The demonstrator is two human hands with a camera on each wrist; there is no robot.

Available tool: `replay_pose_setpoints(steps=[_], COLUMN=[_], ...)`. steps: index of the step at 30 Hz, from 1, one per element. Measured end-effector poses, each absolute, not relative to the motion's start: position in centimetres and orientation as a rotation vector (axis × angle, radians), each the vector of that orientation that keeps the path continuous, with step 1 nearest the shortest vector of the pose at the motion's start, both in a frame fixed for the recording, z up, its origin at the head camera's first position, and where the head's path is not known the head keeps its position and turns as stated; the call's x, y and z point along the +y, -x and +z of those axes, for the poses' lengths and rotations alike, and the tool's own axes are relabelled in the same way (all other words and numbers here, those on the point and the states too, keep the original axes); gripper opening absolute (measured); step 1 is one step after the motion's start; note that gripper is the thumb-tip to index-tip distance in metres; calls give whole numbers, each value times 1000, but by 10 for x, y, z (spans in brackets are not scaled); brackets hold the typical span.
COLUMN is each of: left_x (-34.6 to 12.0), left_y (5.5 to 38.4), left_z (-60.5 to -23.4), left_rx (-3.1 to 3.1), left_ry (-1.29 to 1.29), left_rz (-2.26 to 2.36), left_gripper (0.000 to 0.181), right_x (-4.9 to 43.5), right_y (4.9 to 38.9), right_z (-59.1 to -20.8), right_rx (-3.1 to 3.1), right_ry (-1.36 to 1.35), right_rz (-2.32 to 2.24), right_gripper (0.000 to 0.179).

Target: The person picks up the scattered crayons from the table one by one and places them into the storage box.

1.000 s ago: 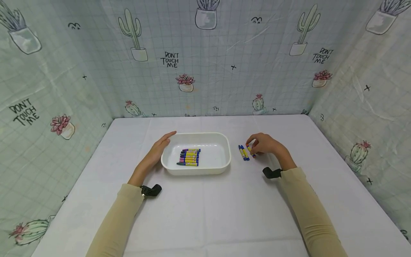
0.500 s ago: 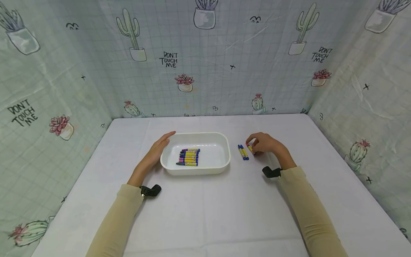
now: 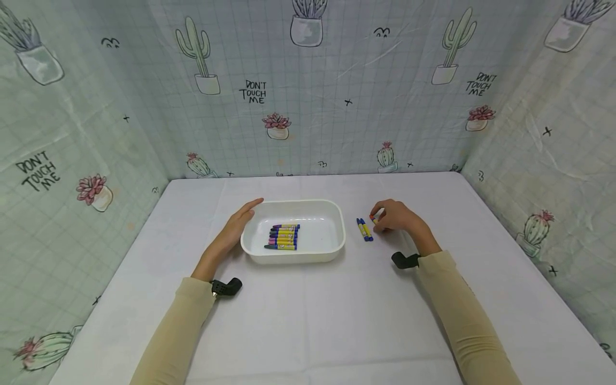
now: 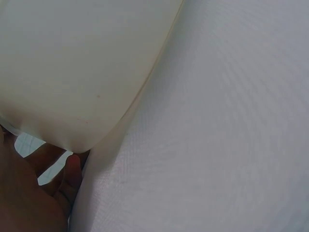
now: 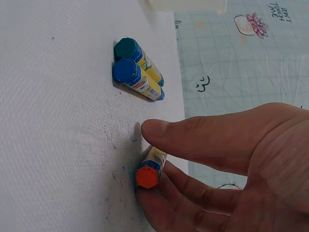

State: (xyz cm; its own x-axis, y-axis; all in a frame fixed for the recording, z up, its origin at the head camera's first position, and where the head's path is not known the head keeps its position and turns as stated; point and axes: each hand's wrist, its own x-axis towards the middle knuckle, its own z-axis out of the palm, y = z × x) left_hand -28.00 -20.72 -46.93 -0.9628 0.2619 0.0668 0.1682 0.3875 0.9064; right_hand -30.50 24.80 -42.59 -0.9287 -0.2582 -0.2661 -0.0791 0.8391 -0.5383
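A white rectangular tray [image 3: 293, 258] stands on the table, with several crayons [image 3: 284, 236] lying side by side in its left half. My left hand [image 3: 234, 227] rests against the tray's left end, fingers extended along its outer side. In the left wrist view, fingertips [image 4: 73, 166] touch the tray wall [image 4: 72, 72] from outside. To the tray's right, my right hand [image 3: 397, 216] pinches an orange crayon [image 5: 147, 175] between thumb and fingers, low over the cloth. Just left of it lie a blue crayon [image 5: 128, 72] and a green crayon [image 5: 127, 48], side by side.
White cloth covers the table [image 3: 308, 321]. Patterned fabric walls [image 3: 308, 107] rise at the back and both sides. Each wrist carries a small black camera mount [image 3: 226, 287].
My right hand has closed in on the orange crayon, covering more of it, and the crayon's angle has shifted slightly. The left hand and tray have stayed put.
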Motion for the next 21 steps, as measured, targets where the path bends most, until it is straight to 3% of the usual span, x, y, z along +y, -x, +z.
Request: replay_pose_setpoints(steps=[21], left_x=[-208], left_y=[279], left_z=[-471], left_rx=[2561], left_ry=[-385], left_rz=[1632], left_gripper=[51], right_x=[254], right_y=[306], right_z=[-426], right_rx=[2644], right_ry=[225], right_rz=[-813], right_gripper=[44])
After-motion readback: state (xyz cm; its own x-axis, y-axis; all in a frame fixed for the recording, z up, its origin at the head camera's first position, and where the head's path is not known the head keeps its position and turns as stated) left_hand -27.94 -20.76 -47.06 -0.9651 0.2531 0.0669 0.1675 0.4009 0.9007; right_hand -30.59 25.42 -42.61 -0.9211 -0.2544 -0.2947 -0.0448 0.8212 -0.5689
